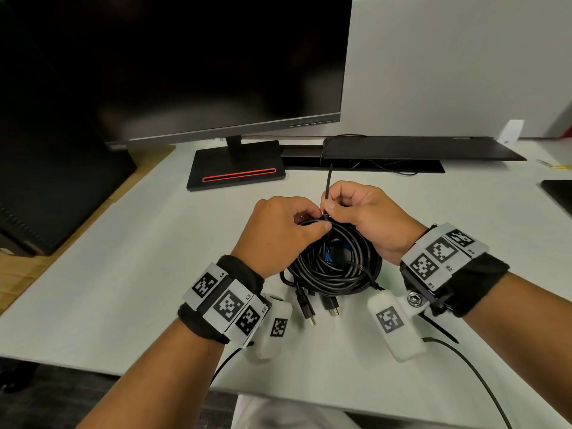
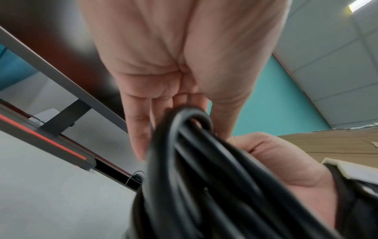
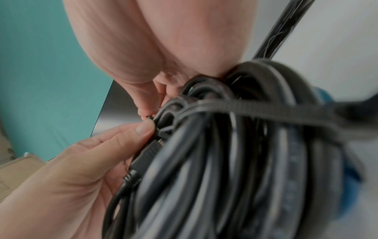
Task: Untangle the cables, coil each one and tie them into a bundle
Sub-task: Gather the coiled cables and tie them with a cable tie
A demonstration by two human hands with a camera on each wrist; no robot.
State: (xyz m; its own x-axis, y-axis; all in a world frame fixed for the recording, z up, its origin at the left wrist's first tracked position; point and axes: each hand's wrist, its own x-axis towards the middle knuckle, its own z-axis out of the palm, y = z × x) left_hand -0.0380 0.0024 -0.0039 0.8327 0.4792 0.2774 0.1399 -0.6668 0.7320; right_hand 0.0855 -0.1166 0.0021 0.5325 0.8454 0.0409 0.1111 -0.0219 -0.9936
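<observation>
A coil of black cables [image 1: 334,267] with a blue cable [image 1: 333,247] inside it lies on the white table [image 1: 123,274]. A black cable tie [image 3: 255,108] is looped over the top of the coil, and its tail [image 1: 328,181] sticks upward. My left hand [image 1: 315,221] grips the top of the bundle [image 2: 204,177], with its thumb [image 3: 143,129] against the tie's head [image 3: 161,131]. My right hand [image 1: 332,202] pinches the tie just above the head. Two plugs [image 1: 309,312] trail out toward me.
A dark monitor [image 1: 185,57] on a red-striped base [image 1: 236,174] stands behind the hands, and a flat black device [image 1: 418,148] lies at the back right. Another black tie [image 1: 439,328] lies under my right wrist. The table's near edge [image 1: 93,368] is close.
</observation>
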